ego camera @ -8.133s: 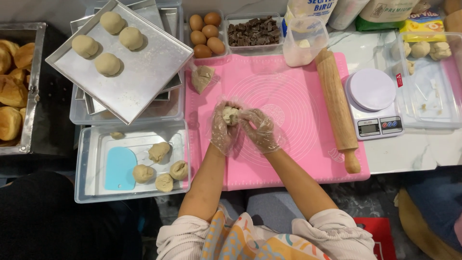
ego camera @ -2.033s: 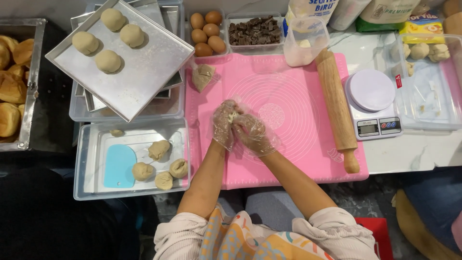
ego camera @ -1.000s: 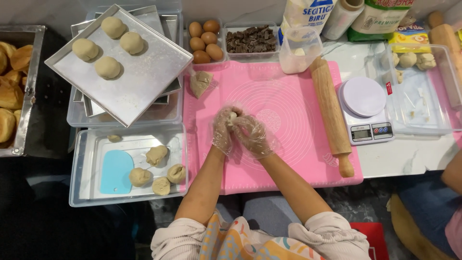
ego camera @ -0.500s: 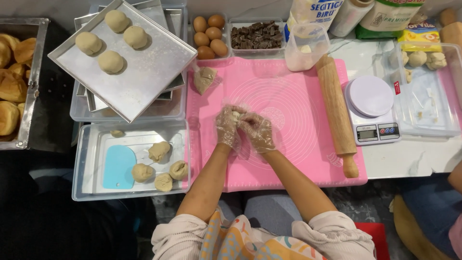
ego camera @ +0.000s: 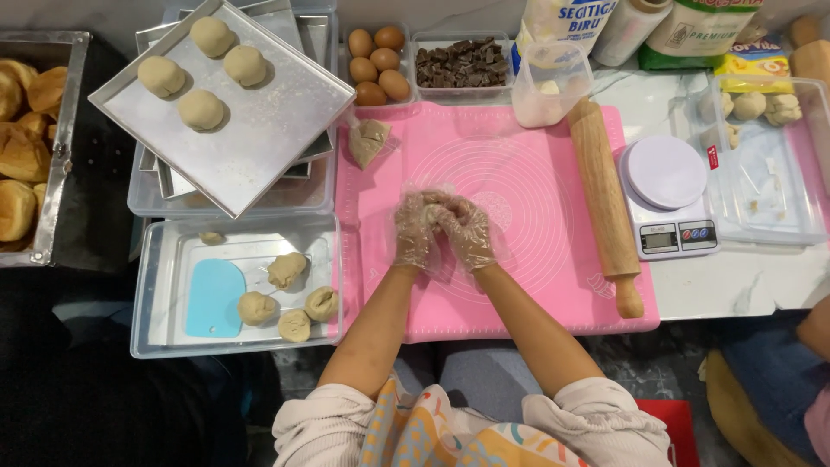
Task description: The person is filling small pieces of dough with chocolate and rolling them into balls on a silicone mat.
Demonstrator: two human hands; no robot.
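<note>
Left hand (ego camera: 415, 232) and right hand (ego camera: 465, 232) cupped together around dough ball (ego camera: 430, 210); over pink mat (ego camera: 536, 173).

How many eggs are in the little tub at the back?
4 brown eggs, all in the clear tub behind the pink mat: back left, back right, middle, front right. A fifth, brown and round, may peek out at front left.

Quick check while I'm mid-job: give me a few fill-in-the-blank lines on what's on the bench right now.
1. Both gloved hands, left hand and right hand, work over the ____ mat.
2. The tilted metal tray carries ____ dough balls.
3. The rolling pin lies between the hands and the kitchen ____.
4. The blue scraper lies in the same clear tray as ____ dough pieces.

Missing words: pink; four; scale; five
</note>
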